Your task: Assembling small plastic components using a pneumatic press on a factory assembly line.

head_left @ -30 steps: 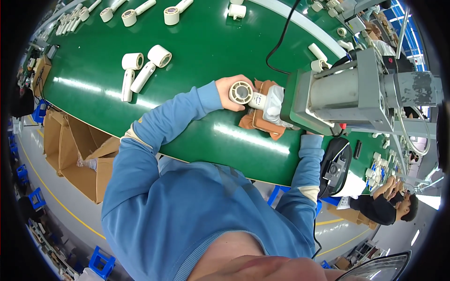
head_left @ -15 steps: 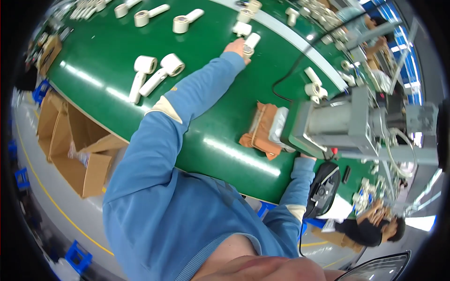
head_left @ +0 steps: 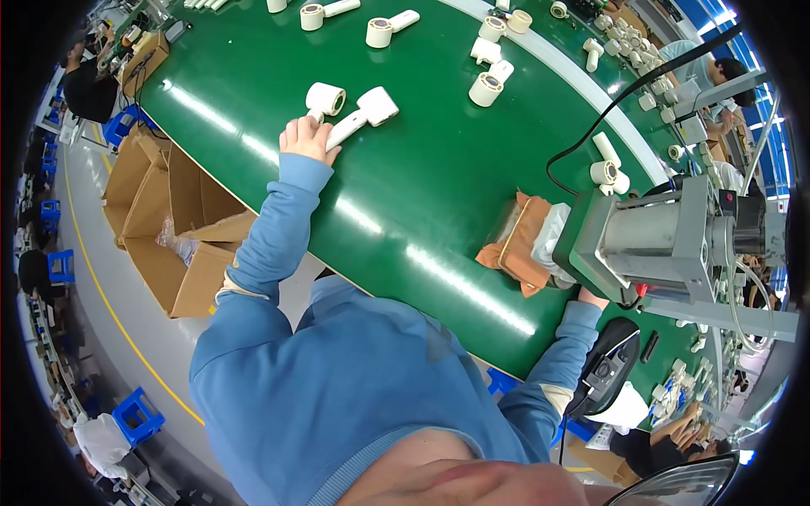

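My left hand [head_left: 305,139] lies over the handle of a white hair-dryer-shaped unit [head_left: 325,99], its fingers curled round it. The unit's round head sticks out beyond my fingers. Beside it, a second such unit [head_left: 377,106] lies with its handle end against or very near my thumb. My right hand [head_left: 592,298] is mostly hidden under the grey press machine [head_left: 645,232]; only part near the wrist shows, so its fingers cannot be seen. Farther off, another white unit [head_left: 486,89] stands head-down on the green table [head_left: 422,185].
An orange-brown wrapped bundle [head_left: 525,243] sits left of the press. A black cable [head_left: 553,156] arches over the table. Several more white units [head_left: 380,32] stand at the far side. Open cardboard boxes [head_left: 181,261] are beyond the left edge; a black foot pedal-like device [head_left: 609,367] is at right.
My left hand has let go of a white unit at the far side and come back left and nearer, onto another unit's handle. My right hand stays by the press. The view has shifted.
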{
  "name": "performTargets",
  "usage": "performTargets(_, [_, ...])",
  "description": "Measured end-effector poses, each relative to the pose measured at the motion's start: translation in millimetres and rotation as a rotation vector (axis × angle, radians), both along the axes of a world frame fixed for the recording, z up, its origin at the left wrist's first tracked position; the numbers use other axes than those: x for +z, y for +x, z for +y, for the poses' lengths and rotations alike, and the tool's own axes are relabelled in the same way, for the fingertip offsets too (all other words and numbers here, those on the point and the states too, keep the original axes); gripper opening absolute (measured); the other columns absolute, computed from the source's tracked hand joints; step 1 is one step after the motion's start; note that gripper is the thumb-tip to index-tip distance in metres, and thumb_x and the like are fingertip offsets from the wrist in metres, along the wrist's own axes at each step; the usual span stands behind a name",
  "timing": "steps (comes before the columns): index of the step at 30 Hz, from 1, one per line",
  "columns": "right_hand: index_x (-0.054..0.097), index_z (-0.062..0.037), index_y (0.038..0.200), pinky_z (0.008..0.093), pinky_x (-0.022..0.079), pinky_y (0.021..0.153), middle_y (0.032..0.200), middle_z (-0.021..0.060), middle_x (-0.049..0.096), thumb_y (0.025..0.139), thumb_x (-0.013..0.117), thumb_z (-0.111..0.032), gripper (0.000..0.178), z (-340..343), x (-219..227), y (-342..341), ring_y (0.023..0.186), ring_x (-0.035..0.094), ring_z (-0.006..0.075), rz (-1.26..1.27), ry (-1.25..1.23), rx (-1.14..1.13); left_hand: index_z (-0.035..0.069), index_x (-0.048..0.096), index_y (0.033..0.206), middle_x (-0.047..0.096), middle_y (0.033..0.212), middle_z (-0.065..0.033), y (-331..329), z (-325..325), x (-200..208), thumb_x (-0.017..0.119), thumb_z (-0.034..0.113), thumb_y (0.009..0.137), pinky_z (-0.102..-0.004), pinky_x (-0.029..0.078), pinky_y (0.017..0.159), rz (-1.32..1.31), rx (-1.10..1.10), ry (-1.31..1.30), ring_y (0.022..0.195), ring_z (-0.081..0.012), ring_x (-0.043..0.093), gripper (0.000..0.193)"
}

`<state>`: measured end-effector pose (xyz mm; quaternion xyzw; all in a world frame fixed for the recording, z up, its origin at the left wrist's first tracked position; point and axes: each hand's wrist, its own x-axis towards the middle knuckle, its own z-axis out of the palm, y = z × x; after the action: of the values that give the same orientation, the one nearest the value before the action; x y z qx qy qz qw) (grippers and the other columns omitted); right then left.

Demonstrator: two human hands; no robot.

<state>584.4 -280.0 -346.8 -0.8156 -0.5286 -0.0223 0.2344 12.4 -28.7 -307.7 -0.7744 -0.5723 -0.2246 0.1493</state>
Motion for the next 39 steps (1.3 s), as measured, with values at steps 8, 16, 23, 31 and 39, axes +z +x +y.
performTargets(8, [0.057,-0.0003,0.116,0.0355,0.041,0.095,0.121,0.0133,0.058,0.085,0.052,-0.025,0.040,-33.4,-43.5,42.0,0.110,0.054,0.0300,-0.174,-0.079,-0.078,0.010,0.058,0.112,0.062,0.103,-0.0075,53.8,-19.0,54.4,0.064,0.003,0.080,-0.0254,0.048,0.072,-1.550,-0.501,-0.274,0.081,-0.0161,0.059,0.033])
performTargets(16, [0.055,0.0005,0.118,0.0358,0.040,0.096,0.124,0.0141,0.056,0.084,0.053,-0.023,0.042,-25.6,-44.8,42.3,0.114,0.052,0.0310,-0.325,-0.156,-0.098,0.006,0.050,0.125,0.063,0.103,-0.0090,98.7,25.2,-4.7,0.057,0.020,0.088,-0.0281,0.048,0.077,-0.214,-0.914,-0.591,0.086,-0.0191,0.059,0.040])
performTargets(23, [0.057,-0.0029,0.117,0.0373,0.041,0.094,0.122,0.0135,0.057,0.085,0.050,-0.028,0.041,-22.6,-33.3,32.2,0.111,0.053,0.0301,-0.415,-0.271,-0.168,0.005,0.044,0.130,0.060,0.108,-0.0142,43.4,-22.6,37.4,0.069,0.031,0.078,-0.0339,0.045,0.090,-0.577,-0.805,-0.871,0.102,-0.0249,0.056,0.064])
performTargets(31, [0.058,-0.0067,0.116,0.0390,0.042,0.091,0.119,0.0129,0.059,0.087,0.046,-0.033,0.041,-26.2,-10.7,-14.7,0.108,0.055,0.0291,-0.504,-0.408,-0.196,0.002,0.040,0.123,0.061,0.106,-0.0154,64.8,-47.8,-39.4,0.077,0.003,0.060,-0.0305,0.050,0.083,-1.174,-0.626,-0.647,0.092,-0.0232,0.061,0.073])
performTargets(39, [0.060,-0.0104,0.115,0.0406,0.044,0.088,0.116,0.0122,0.060,0.088,0.043,-0.038,0.042,29.3,7.6,-11.8,0.104,0.057,0.0281,-0.581,-0.561,-0.221,0.002,0.037,0.121,0.061,0.100,-0.0140,121.9,-34.5,20.9,0.070,-0.001,0.064,-0.0306,0.050,0.083,-1.188,-1.149,-0.673,0.093,-0.0228,0.061,0.066])
